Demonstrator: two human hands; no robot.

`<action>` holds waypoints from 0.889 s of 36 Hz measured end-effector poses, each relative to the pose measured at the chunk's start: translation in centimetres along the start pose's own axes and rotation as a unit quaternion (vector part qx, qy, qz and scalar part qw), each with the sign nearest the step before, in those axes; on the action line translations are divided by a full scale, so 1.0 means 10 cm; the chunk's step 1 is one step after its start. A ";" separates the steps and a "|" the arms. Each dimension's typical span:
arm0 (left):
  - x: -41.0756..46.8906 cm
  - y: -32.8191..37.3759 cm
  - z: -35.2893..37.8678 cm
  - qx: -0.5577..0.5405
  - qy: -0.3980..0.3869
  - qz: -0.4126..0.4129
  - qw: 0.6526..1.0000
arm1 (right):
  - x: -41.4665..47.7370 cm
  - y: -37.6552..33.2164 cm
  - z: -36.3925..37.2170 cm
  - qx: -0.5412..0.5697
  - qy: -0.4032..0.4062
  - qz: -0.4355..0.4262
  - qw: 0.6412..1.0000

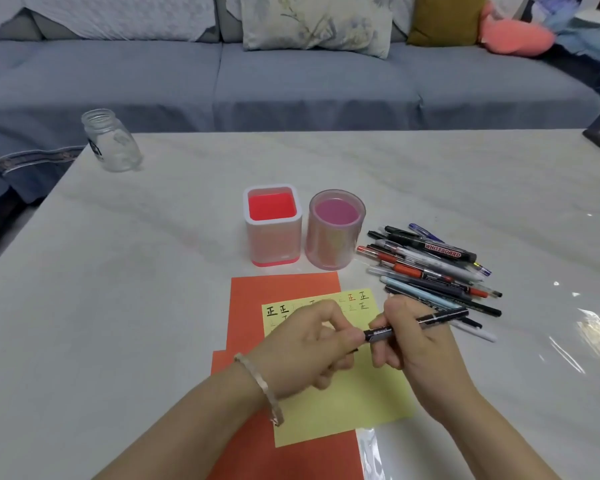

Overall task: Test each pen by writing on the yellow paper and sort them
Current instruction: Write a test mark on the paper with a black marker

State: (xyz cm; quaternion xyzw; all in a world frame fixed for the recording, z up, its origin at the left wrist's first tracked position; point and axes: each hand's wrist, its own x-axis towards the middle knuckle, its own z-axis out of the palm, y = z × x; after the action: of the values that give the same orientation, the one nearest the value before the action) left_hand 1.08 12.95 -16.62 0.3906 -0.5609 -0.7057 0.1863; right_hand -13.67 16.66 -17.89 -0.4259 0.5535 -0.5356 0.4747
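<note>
A black pen [430, 320] lies level above the yellow paper [357, 400]. My right hand [409, 337] grips its barrel, and my left hand [312, 344] pinches its near end, where the cap sits. The yellow paper rests on an orange sheet [284, 285] and carries several written marks along its top edge. A pile of several pens [430, 268], one of them a whiteboard marker, lies to the right of the paper. Two holders stand behind the paper: a square one with a red inside [272, 223] and a round pink one [335, 230]. Both look empty.
An empty glass jar [111, 142] stands at the table's far left corner. A blue sofa with cushions [316, 22] runs behind the table [118, 271]. Clear film covers the table at the right [568, 323].
</note>
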 end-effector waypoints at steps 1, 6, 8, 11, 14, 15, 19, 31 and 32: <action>0.01 0.02 -0.01 -0.072 -0.057 -0.050 0.995 | 0.00 0.01 -0.02 0.008 -0.017 0.010 1.000; 0.11 -0.02 0.06 -0.100 -0.030 -0.107 0.989 | 0.12 0.08 -0.13 -0.030 -0.113 0.056 0.992; 0.16 -0.08 0.05 0.032 0.083 -0.046 0.995 | 0.21 0.13 -0.22 -0.090 -0.125 0.076 0.985; 0.16 -0.20 -0.07 0.151 0.245 0.057 0.956 | 0.36 0.30 -0.45 -0.308 -0.079 0.037 0.947; 0.09 -0.31 -0.30 0.238 0.359 0.110 0.896 | 0.47 0.39 -0.70 -0.517 0.025 -0.035 0.855; 0.06 -0.34 -0.39 0.272 0.384 0.123 0.874 | 0.49 0.41 -0.77 -0.549 0.043 -0.037 0.834; -0.02 -0.50 -0.82 0.441 0.400 0.106 0.796 | 0.55 0.51 -0.91 -0.619 0.045 -0.003 0.784; 0.08 -0.74 -1.18 0.536 0.387 0.060 0.748 | 0.53 0.53 -0.85 -0.641 0.054 -0.033 0.765; 0.09 -0.70 -1.10 0.521 0.385 0.081 0.758 | 0.51 0.50 -0.83 -0.636 0.052 -0.047 0.769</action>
State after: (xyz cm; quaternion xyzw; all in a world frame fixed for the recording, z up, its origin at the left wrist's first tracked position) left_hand 10.14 7.28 -24.22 0.6193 -0.7524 -0.0771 0.2108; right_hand -22.64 13.52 -23.46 -0.6275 0.7706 -0.1043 0.0400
